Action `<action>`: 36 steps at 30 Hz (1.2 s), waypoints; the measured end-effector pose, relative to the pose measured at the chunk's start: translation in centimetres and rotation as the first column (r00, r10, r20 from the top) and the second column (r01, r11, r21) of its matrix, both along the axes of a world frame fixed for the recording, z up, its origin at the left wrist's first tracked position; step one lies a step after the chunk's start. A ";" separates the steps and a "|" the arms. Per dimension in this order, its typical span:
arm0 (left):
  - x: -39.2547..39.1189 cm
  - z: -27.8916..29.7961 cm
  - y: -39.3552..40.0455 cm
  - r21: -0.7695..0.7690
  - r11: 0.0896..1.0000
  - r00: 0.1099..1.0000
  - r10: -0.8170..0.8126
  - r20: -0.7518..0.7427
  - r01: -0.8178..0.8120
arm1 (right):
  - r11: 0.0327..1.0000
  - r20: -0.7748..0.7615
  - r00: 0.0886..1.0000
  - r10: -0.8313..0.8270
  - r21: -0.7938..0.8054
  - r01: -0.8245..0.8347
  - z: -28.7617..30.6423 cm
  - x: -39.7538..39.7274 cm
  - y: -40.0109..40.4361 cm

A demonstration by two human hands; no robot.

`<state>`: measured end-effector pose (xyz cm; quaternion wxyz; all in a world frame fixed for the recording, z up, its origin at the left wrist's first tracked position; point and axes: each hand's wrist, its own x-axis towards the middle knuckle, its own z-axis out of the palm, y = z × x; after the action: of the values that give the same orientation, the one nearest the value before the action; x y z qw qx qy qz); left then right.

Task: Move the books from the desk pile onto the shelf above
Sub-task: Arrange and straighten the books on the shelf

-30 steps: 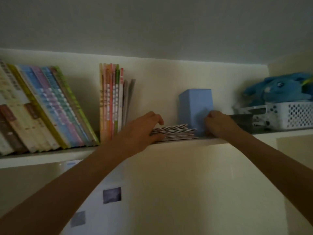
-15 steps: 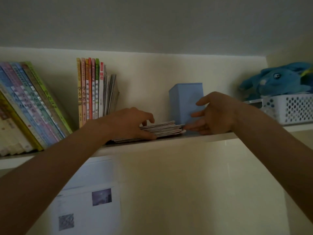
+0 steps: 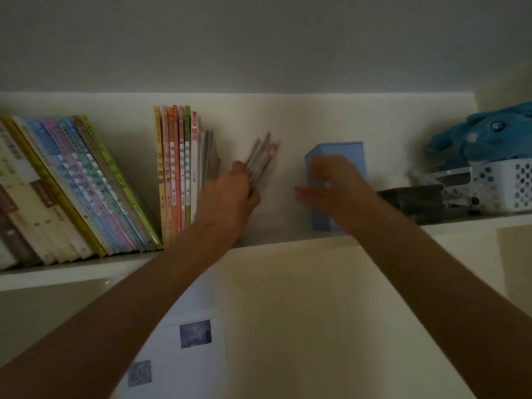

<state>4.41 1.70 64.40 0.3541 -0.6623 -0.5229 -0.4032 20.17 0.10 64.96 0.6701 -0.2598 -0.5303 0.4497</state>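
A thin stack of booklets point(image 3: 262, 159) stands tilted on the white shelf point(image 3: 276, 239), its top leaning right. My left hand point(image 3: 230, 194) grips its lower part, just right of a row of upright colourful books point(image 3: 178, 168). My right hand point(image 3: 331, 185) is blurred, fingers spread toward the left, in front of a blue box point(image 3: 345, 151); it holds nothing that I can see.
Leaning books point(image 3: 72, 185) fill the shelf's left end. At the right stand a dark object point(image 3: 411, 200), a white perforated basket point(image 3: 501, 185) and a blue plush toy point(image 3: 483, 133). A printed sheet point(image 3: 184, 349) hangs on the wall below the shelf.
The booklets lay flat on the shelf; now my left hand has tipped them up toward the upright row. My right hand let go of them and moved in front of the blue box.
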 end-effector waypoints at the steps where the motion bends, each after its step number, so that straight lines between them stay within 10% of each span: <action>1: -0.4 0.1 -0.2 0.018 1.000 0.996 -0.018 0.091 0.016 | 1.000 0.160 0.987 0.023 0.001 -0.024 -0.6 -1.5 0.4; 4: -1.5 -0.5 -1.3 0.057 0.994 0.958 -0.104 0.269 0.092 | 0.979 0.491 0.860 0.142 0.061 -0.197 -1.4 -5.9 0.9; 9: -4.4 -4.0 -4.2 0.287 0.904 0.937 -0.345 0.055 0.316 | 0.901 0.593 0.743 0.310 0.065 -0.428 -1.0 -7.6 2.2; 12: -9.7 -4.9 -5.0 0.513 0.858 0.983 -0.102 0.150 0.011 | 0.905 0.734 0.676 0.067 0.241 -0.351 -1.0 -10.6 2.6; 16: -15.7 -4.6 -5.7 0.100 0.966 0.820 0.145 0.554 -0.239 | 0.878 0.733 0.652 -0.196 0.427 -0.217 -0.4 -13.0 3.2; 21: -17.7 -3.1 -5.2 -0.276 0.911 0.826 0.399 0.397 -0.308 | 0.804 0.692 0.599 -0.403 0.580 -0.131 -0.2 -13.5 3.1; 25: -20.1 -2.9 -6.5 -0.209 0.891 0.842 0.451 0.295 -0.403 | 0.712 0.604 0.569 -0.558 0.701 -0.045 -0.6 -15.0 2.7; 31: -25.5 -3.0 -9.3 -0.108 0.929 0.904 0.370 0.215 -0.354 | 0.796 0.888 0.453 -0.082 0.332 -0.505 0.7 -11.8 2.7; 36: -26.5 -2.6 -8.7 -0.211 0.948 0.945 0.276 0.175 -0.238 | 0.749 0.894 0.437 -0.093 0.352 -0.561 0.3 -11.4 4.0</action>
<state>-22.11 -6.97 61.82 0.2850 -0.5742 -0.6737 -0.3678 8.75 4.06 65.21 0.2722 -0.1382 -0.9404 0.1501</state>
